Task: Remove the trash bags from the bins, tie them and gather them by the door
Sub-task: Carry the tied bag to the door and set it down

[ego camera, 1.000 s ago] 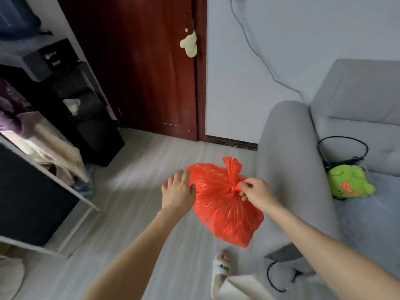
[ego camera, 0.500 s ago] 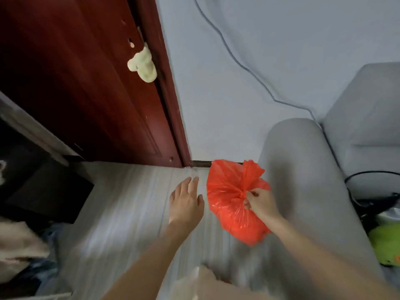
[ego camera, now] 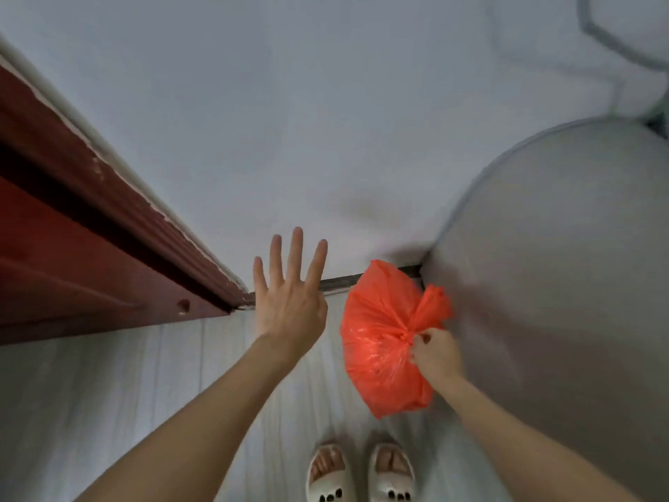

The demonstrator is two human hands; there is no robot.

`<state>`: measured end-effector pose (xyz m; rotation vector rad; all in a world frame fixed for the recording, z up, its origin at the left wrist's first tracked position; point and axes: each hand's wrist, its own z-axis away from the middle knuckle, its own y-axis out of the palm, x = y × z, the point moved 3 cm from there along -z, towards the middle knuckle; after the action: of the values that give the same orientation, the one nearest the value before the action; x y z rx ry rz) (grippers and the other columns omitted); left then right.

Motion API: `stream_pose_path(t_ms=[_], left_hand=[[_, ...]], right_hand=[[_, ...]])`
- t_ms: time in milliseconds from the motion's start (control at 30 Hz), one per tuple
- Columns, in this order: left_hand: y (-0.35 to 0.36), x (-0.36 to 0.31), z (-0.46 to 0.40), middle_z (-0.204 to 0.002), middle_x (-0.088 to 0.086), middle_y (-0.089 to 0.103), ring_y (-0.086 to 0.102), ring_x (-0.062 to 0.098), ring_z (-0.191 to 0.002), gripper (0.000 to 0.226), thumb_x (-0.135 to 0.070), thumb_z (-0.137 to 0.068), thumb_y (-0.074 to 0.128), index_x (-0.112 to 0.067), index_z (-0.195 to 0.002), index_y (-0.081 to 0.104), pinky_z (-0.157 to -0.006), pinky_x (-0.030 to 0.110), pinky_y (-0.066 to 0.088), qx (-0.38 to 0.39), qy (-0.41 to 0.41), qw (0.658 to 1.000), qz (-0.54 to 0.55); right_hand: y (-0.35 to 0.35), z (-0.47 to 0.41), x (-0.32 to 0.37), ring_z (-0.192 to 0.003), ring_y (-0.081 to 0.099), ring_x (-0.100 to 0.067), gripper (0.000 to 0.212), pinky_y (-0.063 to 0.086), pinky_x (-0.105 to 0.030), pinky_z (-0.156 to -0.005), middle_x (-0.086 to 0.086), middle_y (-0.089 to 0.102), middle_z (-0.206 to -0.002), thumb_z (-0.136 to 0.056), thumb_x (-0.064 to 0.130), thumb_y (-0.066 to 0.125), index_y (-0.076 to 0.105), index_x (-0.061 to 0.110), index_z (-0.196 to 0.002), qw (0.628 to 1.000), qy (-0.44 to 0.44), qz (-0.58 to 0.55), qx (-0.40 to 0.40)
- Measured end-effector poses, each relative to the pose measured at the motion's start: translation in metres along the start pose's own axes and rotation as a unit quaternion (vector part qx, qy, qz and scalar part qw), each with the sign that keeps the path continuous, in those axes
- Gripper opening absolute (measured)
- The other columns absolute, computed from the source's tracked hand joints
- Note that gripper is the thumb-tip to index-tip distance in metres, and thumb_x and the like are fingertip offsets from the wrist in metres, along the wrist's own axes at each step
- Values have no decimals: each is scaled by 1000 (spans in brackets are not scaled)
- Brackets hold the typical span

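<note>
A tied red trash bag hangs low over the pale floor, close to the wall and beside the grey sofa arm. My right hand pinches its knotted neck from the right. My left hand is held out flat with fingers spread, to the left of the bag and not touching it. The dark red door and its frame stand at the left, a short way from the bag.
A grey sofa arm fills the right side, right against the bag. The white wall meets the floor at a dark skirting strip. My two feet in white slippers stand on the pale plank floor.
I have stepped up to the wall beside the door and look straight down. The bag has come lower and nearer the wall. My left hand has spread its fingers.
</note>
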<state>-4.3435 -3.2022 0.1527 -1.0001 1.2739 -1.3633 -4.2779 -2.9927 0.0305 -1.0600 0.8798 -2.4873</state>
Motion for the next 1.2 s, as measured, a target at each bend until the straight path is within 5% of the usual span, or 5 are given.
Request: stream_pose_path(t_ms=[400, 633, 867, 1000, 1200], left_hand=[[112, 17, -118, -152, 13, -8, 7, 47, -141, 96, -19, -72, 65, -31, -146, 4, -110, 61, 19, -143, 3, 988, -52], [62, 8, -86, -154, 11, -24, -23, 35, -142, 80, -31, -91, 40, -32, -143, -21, -116, 55, -2, 62, 14, 997, -44], [-39, -38, 1, -158, 7, -3, -8, 29, -146, 67, -33, -92, 39, -26, -148, 2, -117, 53, 0, 190, 14, 979, 67], [-82, -69, 72, -157, 10, 11, 6, 28, -145, 62, -32, -93, 41, -21, -147, 14, -118, 51, 10, 222, 45, 969, 102], [-131, -135, 216, -143, 13, 40, 38, 32, -130, 51, -25, -91, 47, -13, -139, 35, -107, 42, 29, 239, 132, 948, 161]], right_hand=[[91, -131, -47, -102, 62, -42, 27, 49, -52, -91, -28, 66, -108, -87, 14, 48, 67, -3, -95, 994, 100, -31, 34], [29, -74, 9, -129, 45, -28, 39, 32, -31, -109, -16, 49, -139, -91, 9, 43, 50, 2, -129, 993, 46, -4, 104], [-75, 56, 52, -113, 57, -31, 29, 42, -35, -99, -18, 61, -122, -91, 12, 45, 59, 3, -115, 995, 35, -22, 92], [-126, 149, 45, -89, 55, -22, 29, 42, -20, -70, -21, 64, -105, -92, 8, 43, 60, -4, -112, 994, 30, -47, 96], [-174, 319, -37, -106, 59, -29, 34, 42, -29, -84, -19, 61, -122, -93, 10, 39, 55, 2, -122, 986, 105, -116, 55]])
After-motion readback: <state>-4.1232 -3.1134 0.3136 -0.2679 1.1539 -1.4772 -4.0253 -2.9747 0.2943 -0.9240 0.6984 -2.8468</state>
